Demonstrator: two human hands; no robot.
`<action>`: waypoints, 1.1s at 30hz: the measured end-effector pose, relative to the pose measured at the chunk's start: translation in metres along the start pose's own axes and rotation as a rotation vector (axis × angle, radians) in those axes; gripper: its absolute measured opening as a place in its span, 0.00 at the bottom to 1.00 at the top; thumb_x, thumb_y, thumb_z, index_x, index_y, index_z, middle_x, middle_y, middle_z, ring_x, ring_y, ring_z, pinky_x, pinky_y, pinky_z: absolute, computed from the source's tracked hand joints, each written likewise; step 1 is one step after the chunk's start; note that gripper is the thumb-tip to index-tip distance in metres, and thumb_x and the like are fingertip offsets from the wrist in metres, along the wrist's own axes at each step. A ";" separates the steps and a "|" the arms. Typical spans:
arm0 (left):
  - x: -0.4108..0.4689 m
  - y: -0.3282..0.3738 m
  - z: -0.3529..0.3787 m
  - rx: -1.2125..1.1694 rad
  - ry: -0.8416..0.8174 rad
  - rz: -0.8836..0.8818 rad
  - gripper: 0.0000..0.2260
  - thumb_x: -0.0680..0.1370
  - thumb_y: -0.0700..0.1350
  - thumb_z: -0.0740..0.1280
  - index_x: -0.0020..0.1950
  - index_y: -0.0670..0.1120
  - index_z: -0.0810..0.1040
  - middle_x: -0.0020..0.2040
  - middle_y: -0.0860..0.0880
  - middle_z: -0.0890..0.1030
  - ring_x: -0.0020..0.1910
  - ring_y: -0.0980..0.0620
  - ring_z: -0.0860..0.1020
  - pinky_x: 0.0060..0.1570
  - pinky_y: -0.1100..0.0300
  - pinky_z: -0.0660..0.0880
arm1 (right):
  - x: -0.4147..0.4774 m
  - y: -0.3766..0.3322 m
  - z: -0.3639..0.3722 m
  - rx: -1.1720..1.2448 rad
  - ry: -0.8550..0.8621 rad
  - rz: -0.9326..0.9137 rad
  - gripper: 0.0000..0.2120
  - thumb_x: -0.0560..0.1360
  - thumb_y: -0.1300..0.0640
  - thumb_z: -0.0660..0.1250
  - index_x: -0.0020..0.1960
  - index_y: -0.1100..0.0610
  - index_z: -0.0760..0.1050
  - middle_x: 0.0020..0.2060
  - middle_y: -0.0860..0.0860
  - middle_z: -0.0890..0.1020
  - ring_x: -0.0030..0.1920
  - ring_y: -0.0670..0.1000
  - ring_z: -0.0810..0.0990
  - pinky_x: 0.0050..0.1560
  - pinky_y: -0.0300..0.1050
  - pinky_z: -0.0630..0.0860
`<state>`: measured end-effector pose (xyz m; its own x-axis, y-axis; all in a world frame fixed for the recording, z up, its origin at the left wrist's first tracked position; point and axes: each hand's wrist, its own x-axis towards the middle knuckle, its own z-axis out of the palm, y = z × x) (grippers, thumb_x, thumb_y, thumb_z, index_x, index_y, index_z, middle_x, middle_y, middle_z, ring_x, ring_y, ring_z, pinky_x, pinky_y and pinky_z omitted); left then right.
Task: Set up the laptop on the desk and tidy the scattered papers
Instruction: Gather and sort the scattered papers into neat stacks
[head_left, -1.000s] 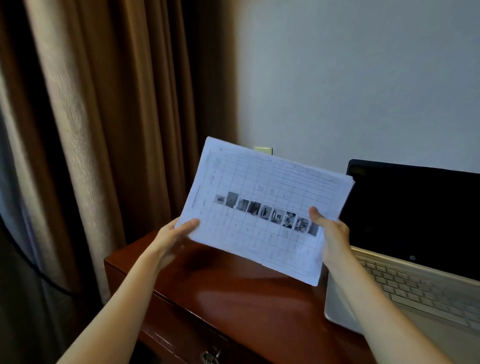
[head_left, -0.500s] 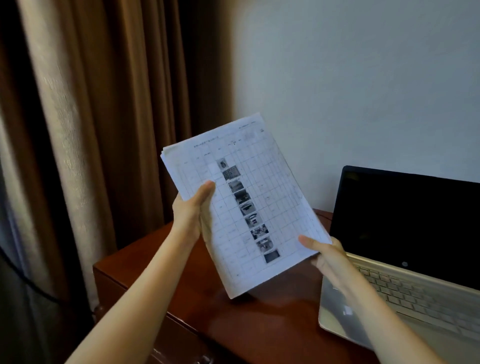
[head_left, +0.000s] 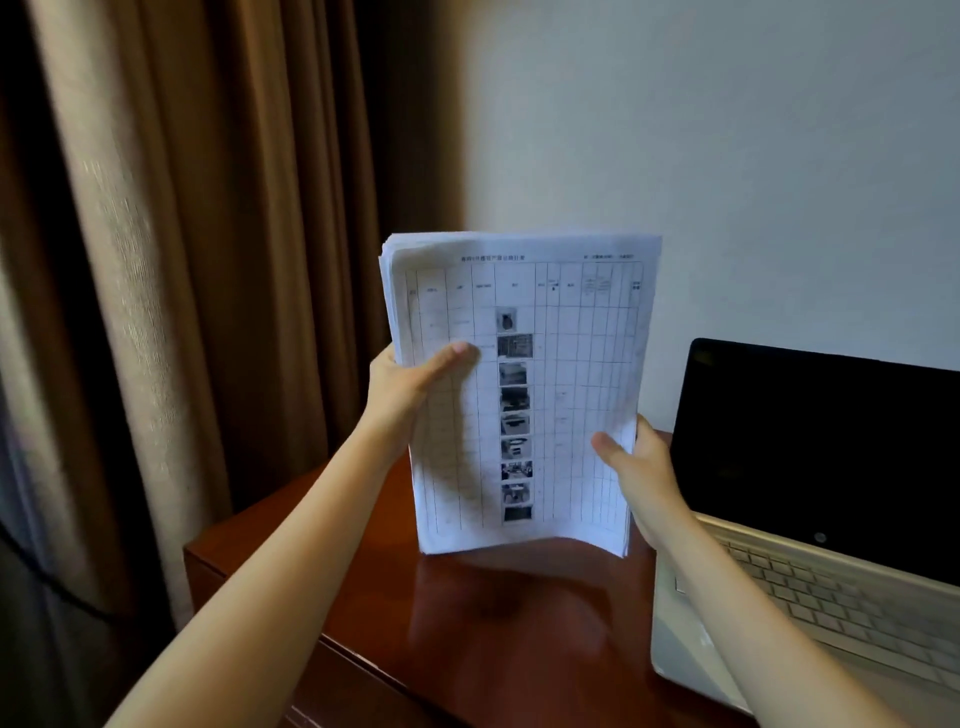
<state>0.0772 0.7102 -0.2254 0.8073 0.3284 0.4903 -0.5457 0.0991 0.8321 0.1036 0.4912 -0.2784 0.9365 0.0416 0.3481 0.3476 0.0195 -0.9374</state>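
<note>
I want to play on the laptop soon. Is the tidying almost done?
Nearly. Done: the laptop sits open on the desk, screen dark. In hand: the left hand and right hand grip the stack of papers upright, bottom edge near the desk, likely squaring it. Left: laying the stack down neatly.

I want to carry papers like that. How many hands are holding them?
2. The left hand grips the left edge of the papers, about halfway up; the right hand grips the right edge lower down, beside the laptop. No other hand shows.
</note>
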 end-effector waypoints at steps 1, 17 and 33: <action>0.003 0.002 -0.001 0.007 0.001 0.018 0.08 0.71 0.37 0.72 0.48 0.45 0.78 0.38 0.53 0.84 0.38 0.60 0.83 0.36 0.70 0.77 | 0.002 -0.004 0.000 -0.001 -0.021 -0.011 0.19 0.77 0.64 0.63 0.68 0.59 0.68 0.59 0.51 0.77 0.60 0.50 0.74 0.63 0.45 0.70; 0.002 -0.007 -0.006 0.116 -0.064 -0.049 0.12 0.70 0.42 0.73 0.52 0.45 0.79 0.44 0.53 0.84 0.42 0.60 0.82 0.42 0.68 0.79 | 0.021 -0.023 0.004 0.203 -0.209 0.087 0.45 0.36 0.42 0.83 0.52 0.54 0.76 0.50 0.48 0.82 0.55 0.50 0.79 0.60 0.49 0.74; -0.040 -0.050 -0.052 0.241 -0.166 -0.385 0.24 0.59 0.56 0.77 0.51 0.47 0.80 0.48 0.46 0.84 0.39 0.51 0.82 0.36 0.62 0.77 | 0.016 -0.004 0.006 0.515 0.214 0.203 0.23 0.62 0.54 0.77 0.55 0.57 0.78 0.57 0.54 0.81 0.59 0.57 0.78 0.62 0.59 0.73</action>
<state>0.0602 0.7406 -0.3002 0.9761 0.1544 0.1530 -0.1480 -0.0431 0.9880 0.1170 0.4975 -0.2688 0.9890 -0.1059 0.1031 0.1433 0.5170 -0.8439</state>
